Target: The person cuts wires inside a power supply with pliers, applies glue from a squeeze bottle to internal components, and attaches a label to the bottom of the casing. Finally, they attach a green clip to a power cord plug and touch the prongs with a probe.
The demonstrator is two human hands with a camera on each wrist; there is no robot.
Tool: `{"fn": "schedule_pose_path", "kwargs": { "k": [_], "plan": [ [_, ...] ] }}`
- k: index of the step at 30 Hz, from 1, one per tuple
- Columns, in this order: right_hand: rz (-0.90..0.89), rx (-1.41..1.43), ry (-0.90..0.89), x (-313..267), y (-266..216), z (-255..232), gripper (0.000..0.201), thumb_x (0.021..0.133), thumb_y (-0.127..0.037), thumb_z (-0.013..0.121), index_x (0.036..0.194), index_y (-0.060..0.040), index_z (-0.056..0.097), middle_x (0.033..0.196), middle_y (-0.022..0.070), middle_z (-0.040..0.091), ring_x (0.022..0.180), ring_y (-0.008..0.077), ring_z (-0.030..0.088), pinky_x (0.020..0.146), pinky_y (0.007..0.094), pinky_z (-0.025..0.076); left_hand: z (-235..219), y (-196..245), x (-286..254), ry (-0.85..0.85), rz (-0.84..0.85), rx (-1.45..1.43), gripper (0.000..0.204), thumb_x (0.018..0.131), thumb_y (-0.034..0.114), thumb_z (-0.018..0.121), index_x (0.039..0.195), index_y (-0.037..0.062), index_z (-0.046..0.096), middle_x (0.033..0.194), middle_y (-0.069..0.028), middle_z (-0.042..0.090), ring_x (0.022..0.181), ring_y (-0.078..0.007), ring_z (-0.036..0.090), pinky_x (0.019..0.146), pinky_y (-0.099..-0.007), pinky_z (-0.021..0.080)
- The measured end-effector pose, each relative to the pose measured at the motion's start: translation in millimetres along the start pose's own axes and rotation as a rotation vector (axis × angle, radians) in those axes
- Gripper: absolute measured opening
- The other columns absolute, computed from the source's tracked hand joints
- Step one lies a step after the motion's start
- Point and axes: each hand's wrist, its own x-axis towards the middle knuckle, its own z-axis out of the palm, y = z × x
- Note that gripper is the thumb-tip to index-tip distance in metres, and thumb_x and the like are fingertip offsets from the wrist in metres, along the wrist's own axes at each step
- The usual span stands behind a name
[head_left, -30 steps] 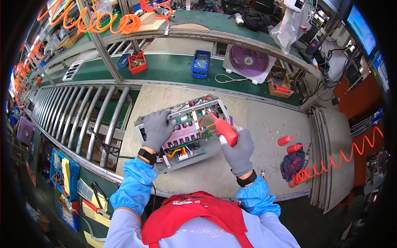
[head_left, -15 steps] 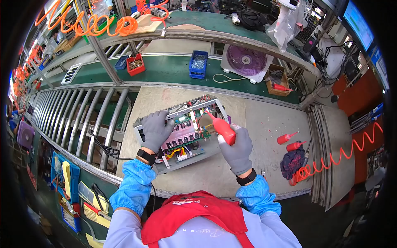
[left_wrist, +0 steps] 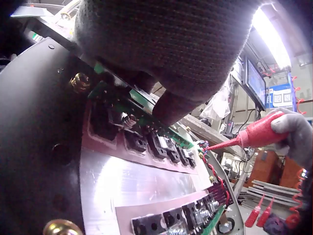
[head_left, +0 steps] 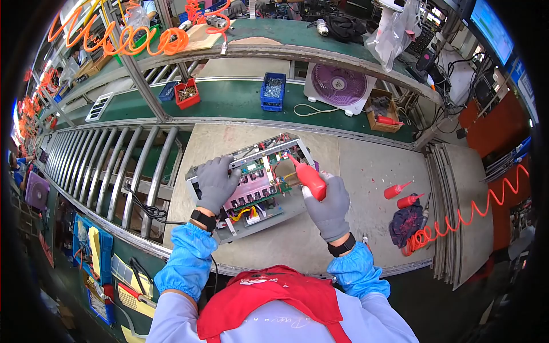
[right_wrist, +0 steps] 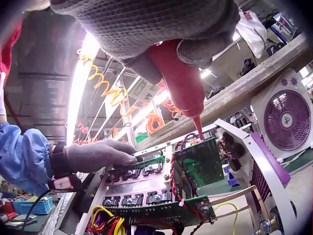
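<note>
An open metal chassis point(head_left: 257, 227) with circuit boards, wiring and rows of black components lies tilted on the bench. My gloved left hand point(head_left: 216, 184) holds its upper left side, fingers over the top rail. In my gloved right hand point(head_left: 333, 212) is a red squeeze bottle point(head_left: 310, 180), gripped with its thin nozzle pointing at the chassis's upper right part. The right wrist view shows the nozzle point(right_wrist: 198, 128) pointing down at the top edge of an upright green circuit board point(right_wrist: 201, 164). Red and black wires run beside that board.
Two more red bottles point(head_left: 407, 201) lie on the bench at right, near a dark rag point(head_left: 405, 227) and a coiled red hose point(head_left: 457, 228). Metal rollers point(head_left: 123, 171) run off left. Behind stand a blue bin point(head_left: 273, 92), a red bin point(head_left: 187, 94) and a purple fan point(head_left: 338, 86).
The camera view shifts slightly. Both hands keep their places, with the bottle's nozzle staying at the same part of the chassis.
</note>
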Motion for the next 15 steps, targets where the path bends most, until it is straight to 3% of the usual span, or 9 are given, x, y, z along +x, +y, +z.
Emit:
{"fn": "schedule_pose_path", "kwargs": {
  "k": [15],
  "plan": [
    [-0.016,-0.019,-0.008,-5.9,2.3,-2.4,0.045,0.071,-0.016,0.081,0.109,-0.0029,0.063,0.094,0.0152,0.064,0.081,0.0349,0.065,0.070,0.0426,0.053,2.4,-1.0,-2.9,0.021,0.014,-0.013,0.036,0.082,0.034,0.071,0.112,0.0143,0.068,0.097,-0.0083,0.067,0.096,-0.0296,0.063,0.086,-0.0461,0.042]
  ]
}}
